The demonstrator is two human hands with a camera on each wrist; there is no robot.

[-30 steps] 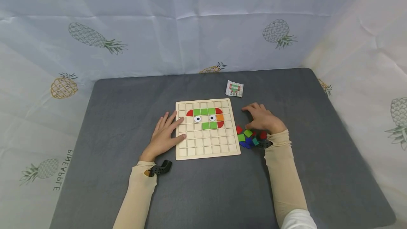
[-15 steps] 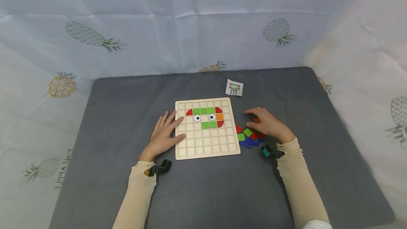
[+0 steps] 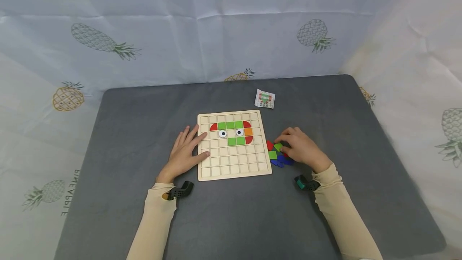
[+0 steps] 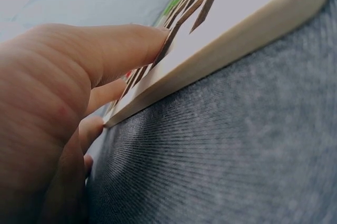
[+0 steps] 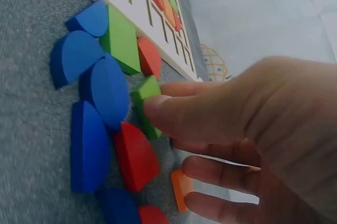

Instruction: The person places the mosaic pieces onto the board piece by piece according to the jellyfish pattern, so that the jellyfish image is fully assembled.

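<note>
Left of centre in the head view, the left hand (image 3: 182, 157), fingers spread, rests on the edge of a pale wooden grid board (image 3: 234, 177) mid-frame, bearing red rounded pieces (image 3: 213, 127), green squares (image 3: 230, 125), two eye discs and an orange square (image 3: 248, 131). Right of centre, beside blue pieces (image 3: 280, 160), the right hand (image 3: 303, 149) pinches a flat green block (image 3: 277, 147) between thumb and fingertip.

The left sleeve (image 3: 153, 220) and right sleeve (image 3: 344, 216) I see are plain beige, snug, lightly creased at the cuffs. A curved black mount (image 3: 183, 189) speckled with small dots juts from the left wrist; its right-hand twin (image 3: 309, 184) shows a teal patch (image 3: 300, 183).
</note>
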